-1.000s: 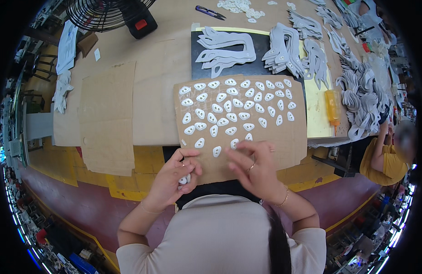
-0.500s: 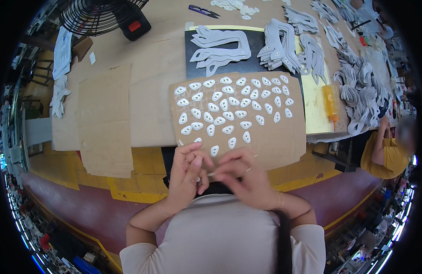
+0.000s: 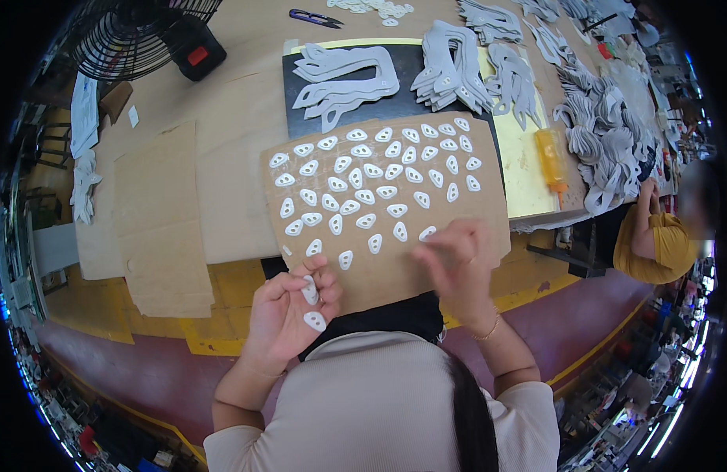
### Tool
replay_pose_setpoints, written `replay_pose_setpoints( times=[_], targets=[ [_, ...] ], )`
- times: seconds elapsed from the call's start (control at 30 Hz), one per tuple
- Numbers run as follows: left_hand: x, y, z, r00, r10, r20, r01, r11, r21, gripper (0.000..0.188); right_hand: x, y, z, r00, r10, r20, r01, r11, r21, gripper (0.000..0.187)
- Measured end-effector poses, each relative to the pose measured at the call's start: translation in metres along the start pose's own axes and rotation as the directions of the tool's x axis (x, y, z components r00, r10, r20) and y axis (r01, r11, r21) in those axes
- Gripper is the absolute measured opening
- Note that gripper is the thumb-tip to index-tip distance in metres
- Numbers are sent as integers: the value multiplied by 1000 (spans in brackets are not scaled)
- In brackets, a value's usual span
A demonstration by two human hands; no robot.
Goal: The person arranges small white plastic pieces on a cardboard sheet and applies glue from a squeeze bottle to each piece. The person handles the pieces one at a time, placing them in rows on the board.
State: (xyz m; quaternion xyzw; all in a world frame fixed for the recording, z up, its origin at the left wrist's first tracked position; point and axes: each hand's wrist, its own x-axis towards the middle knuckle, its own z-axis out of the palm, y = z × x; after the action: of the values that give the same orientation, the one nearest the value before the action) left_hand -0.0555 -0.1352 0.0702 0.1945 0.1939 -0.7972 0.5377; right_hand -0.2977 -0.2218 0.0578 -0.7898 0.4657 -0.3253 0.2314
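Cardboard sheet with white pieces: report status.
Left hand holding white pieces. Right hand blurred, looks open, over cardboard sheet. Other pieces spread across it. No obstruction seen.

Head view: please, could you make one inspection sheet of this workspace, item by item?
Surface: brown-covered table; dark mat partly under a cardboard sheet.
Work pieces: many white two-holed pieces spread on the cardboard sheet.
Clutter: grey cut parts stacked on the mat, snips beyond, yellow bottle at right, another cardboard panel overhanging the table edge at left.
Hands: left hand holds two white pieces; right hand blurred, by a piece on the sheet, contact unclear.
Cables: nothing seen.
Surroundings: black fan at upper left; co-worker in yellow at right.
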Motion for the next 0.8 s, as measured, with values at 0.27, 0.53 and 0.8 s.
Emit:
replay_pose_setpoints(
  times=[0.27, 0.53, 0.8],
  targets=[
    [17, -11, 9, 996, 76, 45, -76, 997, 10, 35, 0, -49, 28, 844, -508, 173, 491, 861, 134, 32],
    [10, -13, 26, 995, 96, 39, -103, 954, 280, 49, 3, -26, -4, 994, -37, 101, 13, 972, 235, 14],
    [-6, -8, 27, 988, 153, -35, -118, 868, 482, 66, 29, 25, -36, 971, 187, 151, -134, 943, -304, 17]
  ],
)
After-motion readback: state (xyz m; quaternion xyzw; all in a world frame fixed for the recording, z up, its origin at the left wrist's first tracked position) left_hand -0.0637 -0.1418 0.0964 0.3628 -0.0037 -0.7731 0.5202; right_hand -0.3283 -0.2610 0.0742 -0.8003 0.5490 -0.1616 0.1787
